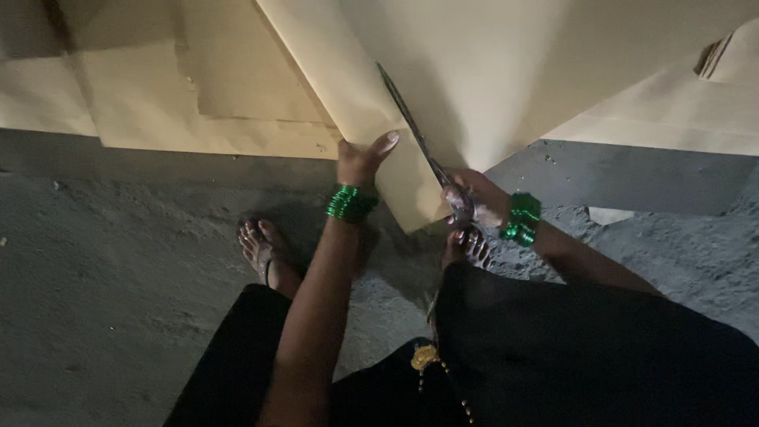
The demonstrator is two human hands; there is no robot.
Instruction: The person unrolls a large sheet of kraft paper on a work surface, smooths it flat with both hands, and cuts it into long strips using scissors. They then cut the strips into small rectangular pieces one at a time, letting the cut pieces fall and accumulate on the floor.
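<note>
Fingers: left hand [360,162] pinches the paper's edge; right hand [474,202] grips the scissors' handles.
Brown paper sheet [474,71]: lower corner points to 6 o'clock.
Scissors [419,142]: long axis runs 11 o'clock, blades open.
Floor [103,261]: bare grey room toward 8 o'clock.

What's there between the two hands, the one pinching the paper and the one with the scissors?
In the head view, only a strip of the brown paper sheet spans between the left hand and the right hand holding the scissors.
</note>
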